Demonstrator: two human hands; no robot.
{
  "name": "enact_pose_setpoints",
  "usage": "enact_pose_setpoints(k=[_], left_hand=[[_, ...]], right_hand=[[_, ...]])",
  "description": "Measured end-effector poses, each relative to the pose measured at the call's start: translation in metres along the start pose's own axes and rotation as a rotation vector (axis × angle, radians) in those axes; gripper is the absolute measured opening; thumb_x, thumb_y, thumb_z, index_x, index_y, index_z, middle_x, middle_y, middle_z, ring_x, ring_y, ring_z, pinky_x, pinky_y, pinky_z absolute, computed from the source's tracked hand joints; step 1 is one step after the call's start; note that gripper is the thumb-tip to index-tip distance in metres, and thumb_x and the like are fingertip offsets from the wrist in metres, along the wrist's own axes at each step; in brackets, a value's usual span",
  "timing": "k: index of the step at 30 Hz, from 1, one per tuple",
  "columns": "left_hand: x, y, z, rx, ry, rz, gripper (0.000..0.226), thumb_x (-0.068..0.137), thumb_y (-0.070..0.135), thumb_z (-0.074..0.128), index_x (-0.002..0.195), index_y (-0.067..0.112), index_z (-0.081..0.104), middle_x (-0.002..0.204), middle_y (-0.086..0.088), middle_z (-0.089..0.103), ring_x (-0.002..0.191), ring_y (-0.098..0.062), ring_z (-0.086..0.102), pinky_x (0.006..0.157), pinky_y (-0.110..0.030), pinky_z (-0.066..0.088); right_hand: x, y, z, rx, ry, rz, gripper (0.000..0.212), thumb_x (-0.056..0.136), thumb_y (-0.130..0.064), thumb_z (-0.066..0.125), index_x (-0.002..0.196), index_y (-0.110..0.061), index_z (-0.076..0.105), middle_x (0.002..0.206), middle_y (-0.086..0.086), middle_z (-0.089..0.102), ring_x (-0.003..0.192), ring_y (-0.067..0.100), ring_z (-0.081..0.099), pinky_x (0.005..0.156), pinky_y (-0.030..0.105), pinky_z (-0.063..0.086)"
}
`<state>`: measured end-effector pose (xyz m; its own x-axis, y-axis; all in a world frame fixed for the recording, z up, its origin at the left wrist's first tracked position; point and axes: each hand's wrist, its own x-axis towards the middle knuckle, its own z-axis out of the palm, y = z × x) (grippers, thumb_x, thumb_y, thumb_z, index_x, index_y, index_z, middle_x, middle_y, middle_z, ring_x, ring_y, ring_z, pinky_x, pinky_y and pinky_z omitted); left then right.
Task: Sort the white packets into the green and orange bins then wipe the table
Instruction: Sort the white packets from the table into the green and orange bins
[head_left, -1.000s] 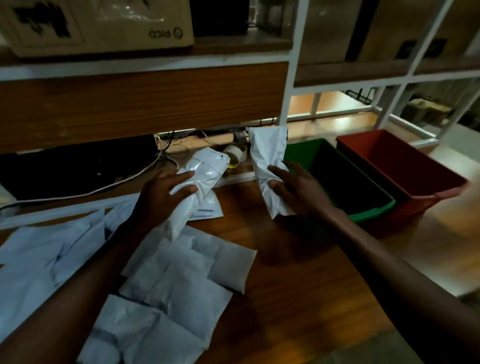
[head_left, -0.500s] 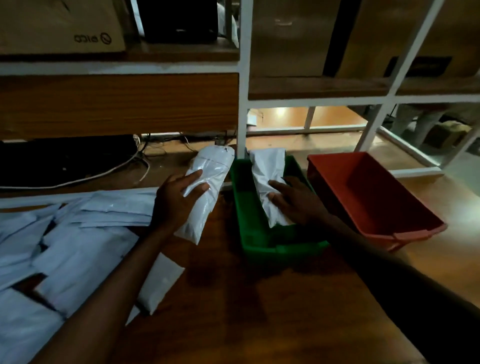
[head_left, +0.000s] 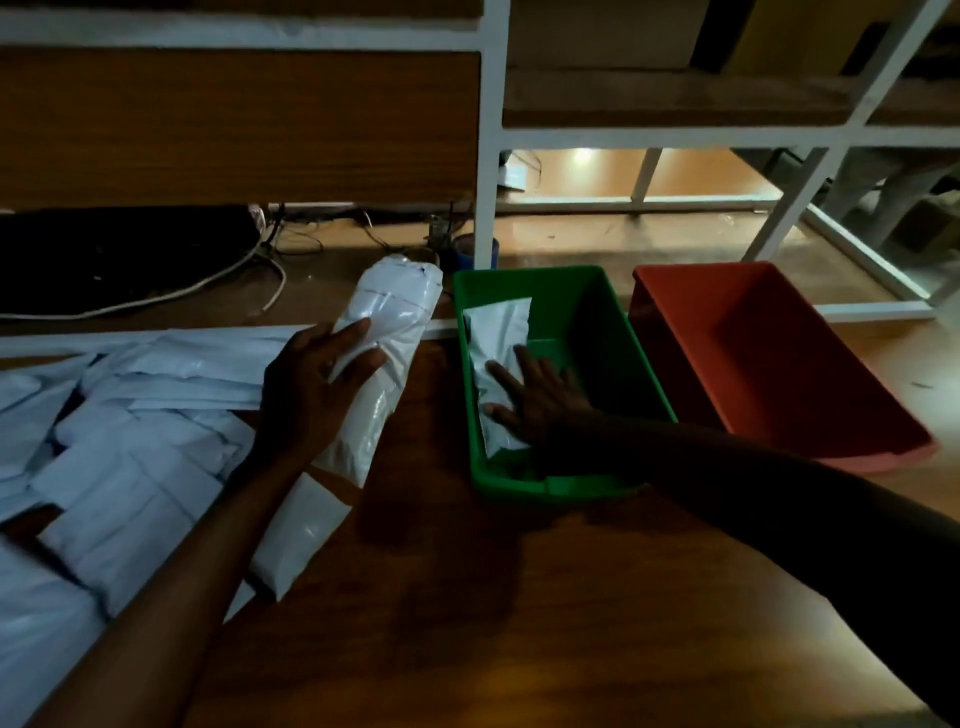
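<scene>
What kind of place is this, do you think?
Probably a stockroom or packing workspace: white metal shelving stands over a wooden table, with a pile of white packets beside a green bin and an orange bin.

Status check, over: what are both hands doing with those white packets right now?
Left hand grips a packet above the table. Right hand presses another packet flat inside green bin. Orange bin holds nothing; path open.
</scene>
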<state>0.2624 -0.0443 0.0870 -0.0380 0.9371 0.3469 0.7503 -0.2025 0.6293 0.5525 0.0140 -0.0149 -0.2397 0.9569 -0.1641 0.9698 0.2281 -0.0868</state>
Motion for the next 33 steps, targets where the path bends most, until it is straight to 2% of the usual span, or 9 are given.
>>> enact_pose_setpoints(k=[2,4,9,12,17,23,26,29,33], left_hand=[[-0.003,-0.001,0.003,0.013,-0.009,0.006,0.045,0.092,0.041,0.063,0.135,0.028,0.059,0.140,-0.012,0.054,0.127,-0.027,0.050,0.098,-0.025,0.034],[-0.007,-0.004,0.007,0.001,-0.017,-0.004,0.044,0.092,0.039,0.064,0.134,0.027,0.059,0.138,-0.013,0.055,0.126,-0.027,0.051,0.096,-0.024,0.033],[-0.010,0.000,0.011,-0.029,0.000,-0.020,0.044,0.090,0.040,0.066,0.133,0.029,0.060,0.138,-0.011,0.054,0.126,-0.025,0.051,0.097,-0.025,0.036],[-0.007,0.013,0.012,-0.049,0.034,-0.009,0.045,0.089,0.040,0.066,0.132,0.027,0.061,0.138,-0.010,0.055,0.126,-0.024,0.051,0.097,-0.022,0.035],[0.004,0.056,0.026,-0.077,0.051,0.021,0.050,0.088,0.050,0.066,0.132,0.028,0.061,0.137,-0.009,0.054,0.122,-0.024,0.053,0.094,-0.024,0.039],[0.017,0.117,0.078,-0.098,0.015,0.065,0.046,0.088,0.048,0.067,0.128,0.025,0.065,0.134,-0.008,0.058,0.119,-0.023,0.055,0.095,-0.026,0.041],[0.016,0.136,0.117,-0.115,-0.040,0.051,0.040,0.090,0.036,0.068,0.125,0.019,0.067,0.124,-0.009,0.063,0.111,-0.024,0.059,0.091,-0.026,0.042],[0.012,0.143,0.150,-0.095,-0.102,0.008,0.032,0.091,0.017,0.069,0.120,0.005,0.069,0.121,-0.019,0.066,0.113,-0.032,0.059,0.090,-0.026,0.039],[0.014,0.136,0.176,-0.124,-0.114,-0.104,0.028,0.089,0.007,0.068,0.115,-0.002,0.069,0.119,-0.023,0.067,0.113,-0.034,0.062,0.096,-0.030,0.042]], right_hand=[[0.000,-0.001,0.002,-0.028,-0.003,-0.040,0.077,0.090,-0.083,0.011,0.155,-0.047,-0.007,0.167,0.004,-0.020,0.153,0.037,-0.004,0.117,0.065,0.002],[0.004,-0.002,0.008,-0.032,-0.051,-0.050,0.077,0.089,-0.084,0.009,0.155,-0.048,-0.010,0.166,0.004,-0.022,0.153,0.035,-0.010,0.116,0.064,-0.006],[0.010,-0.006,0.005,0.013,-0.122,-0.009,0.081,0.084,-0.088,0.008,0.154,-0.050,-0.006,0.169,0.005,-0.009,0.154,0.037,-0.004,0.117,0.066,-0.003],[0.001,-0.004,-0.017,0.016,-0.204,0.002,0.077,0.089,-0.083,0.013,0.156,-0.048,-0.002,0.169,0.002,-0.007,0.153,0.037,-0.005,0.117,0.064,-0.002],[-0.059,0.008,-0.065,0.037,-0.002,-0.001,0.076,0.093,-0.077,0.015,0.159,-0.040,0.004,0.169,0.003,-0.003,0.155,0.031,-0.005,0.121,0.060,0.001],[-0.160,0.045,-0.073,0.066,0.240,0.064,0.096,0.083,-0.082,0.002,0.160,-0.027,0.016,0.169,0.005,0.007,0.156,0.025,0.001,0.123,0.052,0.006],[-0.177,0.056,-0.054,0.074,0.238,0.060,0.106,0.083,-0.085,-0.007,0.158,-0.019,0.026,0.166,0.013,0.017,0.154,0.031,0.012,0.121,0.056,0.014],[-0.179,0.061,-0.042,0.103,0.144,0.044,0.115,0.070,-0.087,-0.022,0.161,-0.024,0.009,0.168,0.008,-0.005,0.155,0.027,-0.005,0.123,0.053,0.004],[-0.181,0.060,-0.041,0.179,0.163,0.029,0.116,0.068,-0.088,-0.023,0.161,-0.025,0.008,0.169,0.009,-0.006,0.155,0.027,-0.007,0.123,0.053,0.002]])
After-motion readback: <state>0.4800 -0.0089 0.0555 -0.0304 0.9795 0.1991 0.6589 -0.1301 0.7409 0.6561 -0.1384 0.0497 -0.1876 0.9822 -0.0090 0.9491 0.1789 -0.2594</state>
